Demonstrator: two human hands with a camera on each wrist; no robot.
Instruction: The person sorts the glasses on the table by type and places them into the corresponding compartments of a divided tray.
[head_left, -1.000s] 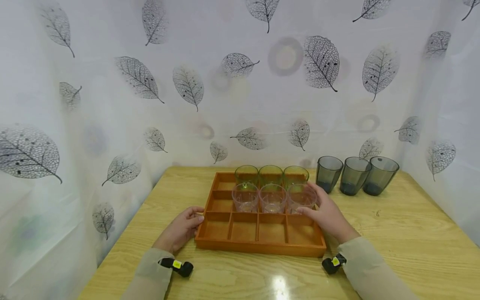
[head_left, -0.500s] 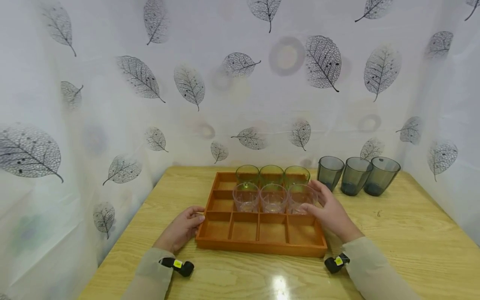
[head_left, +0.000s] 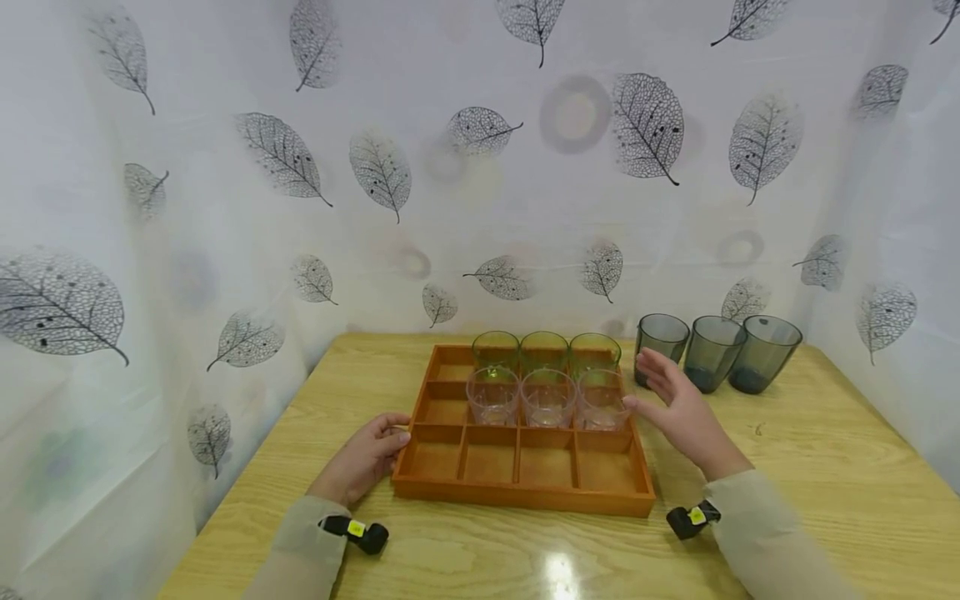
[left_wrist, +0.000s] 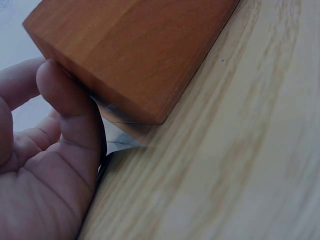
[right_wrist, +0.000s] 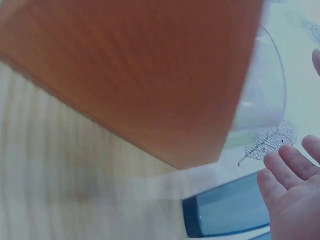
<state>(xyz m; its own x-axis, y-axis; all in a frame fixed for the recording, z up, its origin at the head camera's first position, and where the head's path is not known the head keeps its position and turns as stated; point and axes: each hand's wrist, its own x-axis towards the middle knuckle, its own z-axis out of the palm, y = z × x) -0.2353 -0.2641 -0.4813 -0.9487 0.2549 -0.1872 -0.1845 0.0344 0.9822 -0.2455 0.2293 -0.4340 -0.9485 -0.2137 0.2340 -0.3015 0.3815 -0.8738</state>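
A brown wooden divided tray [head_left: 525, 496] rests on the table. Three green glasses [head_left: 543, 346] sit in its back row, with three clear pinkish glasses [head_left: 549, 400] in the middle row. My left hand [head_left: 362, 460] holds the tray's left side, its thumb [left_wrist: 67, 90] against the wooden edge; some of its fingers are hidden. My right hand [head_left: 693, 421] is in the air just right of the tray, fingers spread and holding nothing. Its thumb tip overlaps the right clear glass's edge in the head view. In the right wrist view its fingertips [right_wrist: 270, 187] stand apart from the tray.
Three dark grey glasses [head_left: 716, 354] stand side by side at the back right of the wooden table [head_left: 825, 500], just beyond my right hand. A white leaf-patterned curtain [head_left: 480, 208] hangs behind and at the sides. The tray's front row and left column hold no glasses.
My right hand has let go of the right clear glass, drawn away to the right and spread its fingers. The glass stays in its compartment. My left hand stays at the tray.
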